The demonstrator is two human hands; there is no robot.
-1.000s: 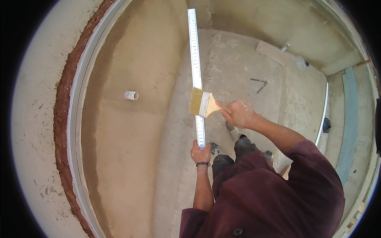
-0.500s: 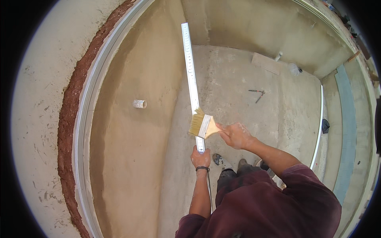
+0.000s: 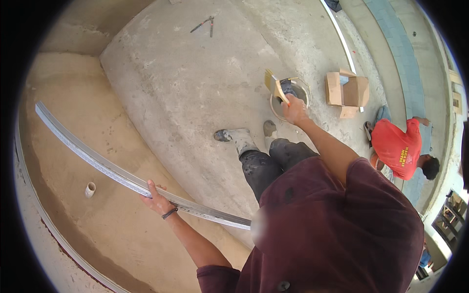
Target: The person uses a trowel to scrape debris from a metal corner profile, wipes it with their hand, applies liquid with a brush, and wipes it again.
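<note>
My left hand (image 3: 157, 197) grips a long perforated metal strip (image 3: 115, 170) near its middle. The strip runs from the upper left across to the front of my shirt and looks bent by the lens. In my right hand (image 3: 294, 111) is a wide flat paintbrush (image 3: 275, 87), held by its wooden handle with the pale bristles tipped up and left. The brush hangs over a round bucket (image 3: 309, 103) on the floor, with something dark inside; whether they touch I cannot tell.
A short white pipe stub (image 3: 90, 189) sticks out by the left wall. An opened cardboard box (image 3: 361, 92) stands right of the bucket. A co-worker in a red shirt (image 3: 398, 149) crouches by blue-grey tiles (image 3: 408, 73). A hinged tool (image 3: 205, 25) and white strip (image 3: 338, 31) lie farther off.
My view has swung right. The paintbrush has left the strip and is now over the bucket. My left hand has shifted from the strip's near end to its middle, and the strip has tilted left.
</note>
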